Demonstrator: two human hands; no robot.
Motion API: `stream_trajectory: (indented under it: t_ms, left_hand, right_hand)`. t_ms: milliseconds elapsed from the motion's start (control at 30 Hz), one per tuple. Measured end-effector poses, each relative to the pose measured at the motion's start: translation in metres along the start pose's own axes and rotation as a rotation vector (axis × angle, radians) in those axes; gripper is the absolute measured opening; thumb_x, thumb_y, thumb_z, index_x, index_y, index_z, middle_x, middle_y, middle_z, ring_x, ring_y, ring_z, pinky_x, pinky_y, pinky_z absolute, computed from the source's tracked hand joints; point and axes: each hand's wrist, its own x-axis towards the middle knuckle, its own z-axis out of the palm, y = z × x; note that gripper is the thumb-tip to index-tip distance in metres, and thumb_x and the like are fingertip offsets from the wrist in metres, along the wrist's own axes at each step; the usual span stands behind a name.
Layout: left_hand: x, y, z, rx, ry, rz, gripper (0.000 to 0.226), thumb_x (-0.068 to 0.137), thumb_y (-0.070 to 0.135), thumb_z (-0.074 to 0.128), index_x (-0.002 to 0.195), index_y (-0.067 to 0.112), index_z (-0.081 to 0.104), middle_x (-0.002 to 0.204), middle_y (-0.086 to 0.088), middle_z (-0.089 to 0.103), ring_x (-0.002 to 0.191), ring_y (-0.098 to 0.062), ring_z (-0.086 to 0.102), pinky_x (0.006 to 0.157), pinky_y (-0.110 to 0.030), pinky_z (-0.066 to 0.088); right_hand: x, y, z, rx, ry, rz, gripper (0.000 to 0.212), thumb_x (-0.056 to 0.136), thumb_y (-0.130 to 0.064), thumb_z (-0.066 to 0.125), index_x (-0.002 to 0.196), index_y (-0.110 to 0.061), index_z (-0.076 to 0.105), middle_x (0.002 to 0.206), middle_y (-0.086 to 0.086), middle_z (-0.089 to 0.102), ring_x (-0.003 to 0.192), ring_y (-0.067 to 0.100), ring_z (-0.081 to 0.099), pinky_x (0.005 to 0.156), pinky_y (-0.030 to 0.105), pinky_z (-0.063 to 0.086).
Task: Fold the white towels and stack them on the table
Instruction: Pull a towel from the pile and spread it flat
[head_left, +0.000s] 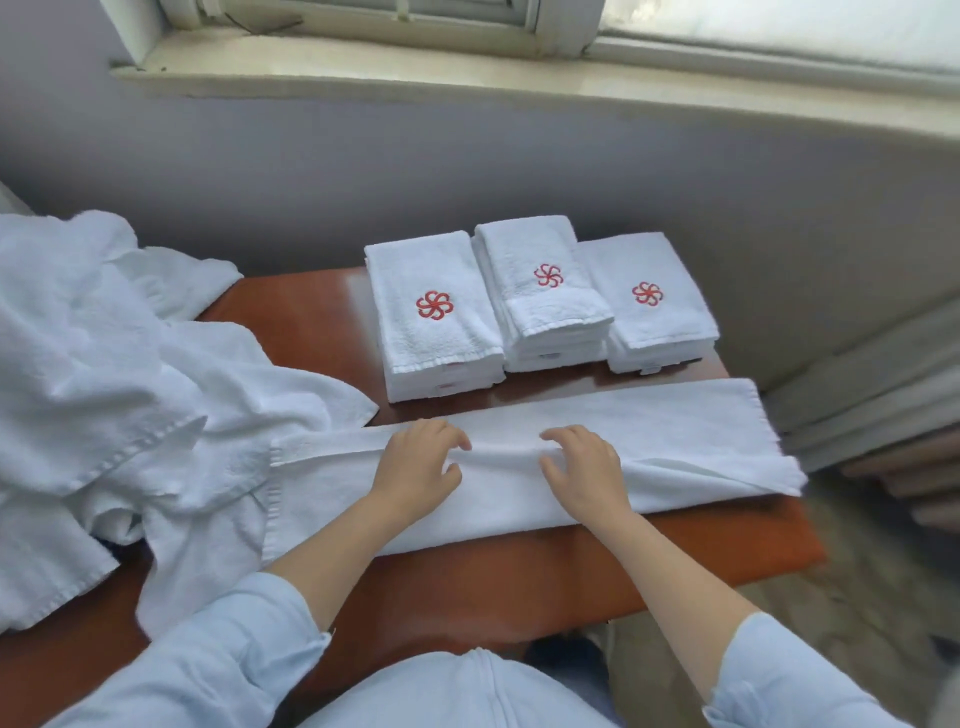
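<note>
A heap of loose white terry towels (104, 364) spills over the left end of a glossy reddish-brown wooden counter (467, 582). Its edge meets the left end of a long white towel (685, 441), which lies folded lengthwise into a strip across the counter's near half. A person in pale blue sleeves (234, 649) works at the strip's middle. The left hand (415, 462) and, near it, the right hand (584, 467) both rest on the cloth with fingers curled, each pinching the raised ridge of towel that runs between them. Behind the strip, toward the grey wall (519, 171), three stacks of folded white towels stand side by side, each topped with a red pinwheel emblem (434, 304): the left stack (441, 358), the middle stack (550, 322) close against it, and the right stack (660, 327) close against the middle one. The strip's right end reaches about to the counter's right edge. A pale stone window sill (467, 83) runs above the wall.
</note>
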Motion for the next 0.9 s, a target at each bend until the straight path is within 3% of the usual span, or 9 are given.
stream_trajectory:
  t_ms: [367, 567, 700, 900]
  left_hand:
    - [0.061, 0.153, 0.076, -0.053, -0.095, -0.008, 0.026, 0.093, 0.03, 0.056, 0.119, 0.029, 0.062, 0.119, 0.012, 0.061, 0.115, -0.011, 0.053, 0.095, -0.029, 0.041]
    - [0.088, 0.206, 0.113, -0.035, -0.14, -0.122, 0.029, 0.097, 0.037, 0.054, 0.125, 0.029, 0.06, 0.122, 0.011, 0.064, 0.113, -0.012, 0.057, 0.095, -0.03, 0.045]
    - [0.098, 0.225, 0.132, 0.043, -0.145, -0.198, 0.031, 0.098, 0.036, 0.052, 0.127, 0.029, 0.06, 0.121, 0.007, 0.063, 0.114, -0.016, 0.055, 0.095, -0.033, 0.044]
    - [0.109, 0.239, 0.143, 0.167, -0.161, -0.244, 0.02, 0.093, 0.035, 0.052, 0.105, 0.03, 0.067, 0.107, 0.007, 0.061, 0.101, -0.015, 0.053, 0.082, -0.027, 0.042]
  right_hand:
    - [-0.02, 0.159, -0.09, -0.054, -0.001, 0.083, 0.033, 0.09, -0.023, 0.06, 0.123, -0.022, 0.062, 0.123, -0.003, 0.061, 0.115, 0.019, 0.054, 0.1, 0.035, 0.041]
    - [-0.007, 0.217, -0.1, -0.129, -0.154, 0.005, 0.03, 0.088, -0.028, 0.058, 0.117, -0.026, 0.062, 0.115, -0.008, 0.058, 0.109, 0.017, 0.053, 0.081, 0.03, 0.045]
    - [0.007, 0.23, -0.1, -0.191, -0.184, -0.107, 0.025, 0.089, -0.028, 0.054, 0.111, -0.024, 0.064, 0.108, -0.006, 0.059, 0.104, 0.018, 0.052, 0.077, 0.032, 0.046]
    - [0.026, 0.247, -0.115, -0.152, -0.211, -0.157, 0.027, 0.087, -0.011, 0.047, 0.103, -0.021, 0.066, 0.1, -0.005, 0.065, 0.095, 0.02, 0.058, 0.072, 0.032, 0.043]
